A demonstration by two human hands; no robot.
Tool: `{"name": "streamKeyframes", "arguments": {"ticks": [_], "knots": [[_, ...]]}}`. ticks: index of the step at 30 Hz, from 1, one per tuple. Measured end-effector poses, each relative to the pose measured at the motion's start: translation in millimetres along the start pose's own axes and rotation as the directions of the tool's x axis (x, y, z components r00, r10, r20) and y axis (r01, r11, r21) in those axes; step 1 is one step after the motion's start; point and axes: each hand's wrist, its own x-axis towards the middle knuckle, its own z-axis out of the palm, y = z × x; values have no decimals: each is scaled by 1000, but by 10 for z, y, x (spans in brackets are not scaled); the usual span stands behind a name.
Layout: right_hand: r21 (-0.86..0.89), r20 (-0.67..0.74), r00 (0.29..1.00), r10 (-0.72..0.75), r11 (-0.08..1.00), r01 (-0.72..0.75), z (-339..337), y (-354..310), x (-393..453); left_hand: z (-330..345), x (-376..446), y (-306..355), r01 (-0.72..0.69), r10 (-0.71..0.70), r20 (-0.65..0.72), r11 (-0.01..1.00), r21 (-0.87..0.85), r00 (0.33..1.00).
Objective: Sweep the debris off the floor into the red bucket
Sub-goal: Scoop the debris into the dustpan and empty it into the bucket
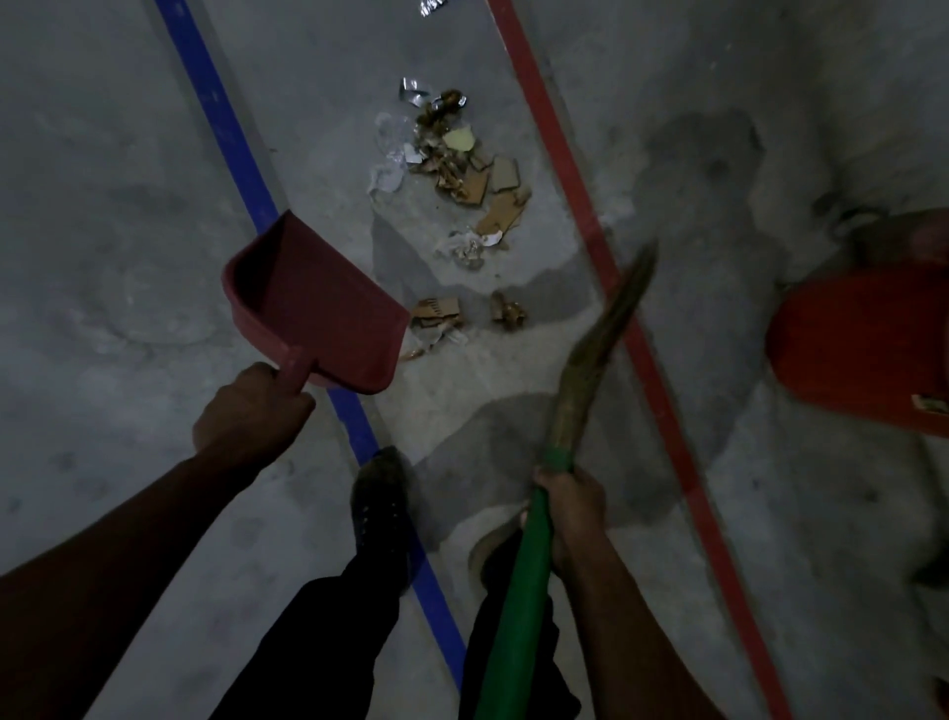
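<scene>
The job looks barely begun. The dustpan (318,303) shows nothing inside, and the debris (457,169) lies on the floor (128,154) ahead of both hands, between the blue line (226,128) and the red line (560,139). All of it is left to gather and tip into the red bucket (862,349), which stands off to the side of the right fingers, beyond the red line.

The left hand (251,411) has its fingers wrapped round the dustpan handle, holding the pan above the floor, its lip just beside the nearest scraps. The right hand (570,509) has its fingers clamped on the green broom (565,426), whose blurred bristles point toward the litter.

Count: one dustpan, one broom, one bucket, two floor lines. The debris forms one main heap, two small clumps nearer the fingers, and a stray foil bit (434,6) far beyond.
</scene>
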Motion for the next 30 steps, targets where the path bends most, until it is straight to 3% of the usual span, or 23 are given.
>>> {"name": "streamKeyframes", "arguments": {"ticks": [3, 10, 16, 21, 28, 30], "knots": [[-103, 67, 998, 1, 995, 6, 448, 92, 77, 49, 6, -27, 8, -8, -25, 1000, -1, 1000], [-12, 276, 944, -181, 981, 192, 1321, -261, -99, 152, -14, -106, -22, 22, -36, 1000, 18, 999], [34, 281, 914, -292, 955, 295, 822, -559, -279, 108, -126, 15, 5, -5, -10, 1000, -25, 1000], [-126, 224, 877, -425, 880, 458, 238, -911, -427, -72, -252, 213, 47, -44, 24, 984, -171, 999], [-277, 319, 801, -507, 758, 590, 58, -2071, -421, -387, -275, 622, 88, -82, 33, 898, -430, 996], [-293, 369, 750, -549, 697, 654, 137, -2434, -315, -407, -190, 806, 89, -91, 18, 879, -468, 996]]}}
